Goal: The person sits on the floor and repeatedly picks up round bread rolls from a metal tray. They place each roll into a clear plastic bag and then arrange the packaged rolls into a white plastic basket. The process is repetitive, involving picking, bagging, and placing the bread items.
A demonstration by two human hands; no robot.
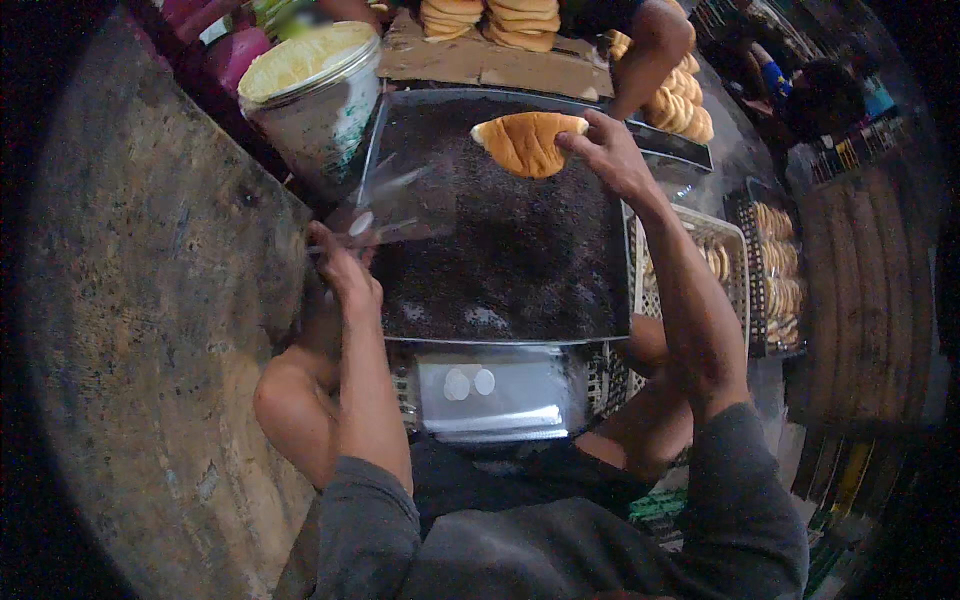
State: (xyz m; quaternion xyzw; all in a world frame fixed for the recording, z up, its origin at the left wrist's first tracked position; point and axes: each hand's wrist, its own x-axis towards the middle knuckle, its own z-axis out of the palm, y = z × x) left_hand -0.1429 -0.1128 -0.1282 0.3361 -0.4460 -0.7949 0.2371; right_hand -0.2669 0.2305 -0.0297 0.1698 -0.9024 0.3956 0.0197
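Note:
My right hand (607, 150) pinches the right end of a golden-brown bread piece (529, 144), flat edge up and curved side down, above the far part of a dark baking tray (502, 247). At the tray's left edge my left hand (345, 262) is closed around something thin that is blurred by motion, perhaps a clear plastic bag; its exact kind cannot be told. A stack of clear plastic bags or sheets (499, 412) with whitish round marks lies in front of my lap, below the tray's near edge.
A bucket of pale yellow cream (307, 64) stands at the back left. Bread stacks (523, 22) sit on cardboard (450, 64) behind the tray. Another person's arm (652, 52) reaches in near more bread. Crates (742, 277) with bread stand right; a wooden board (165, 337) lies left.

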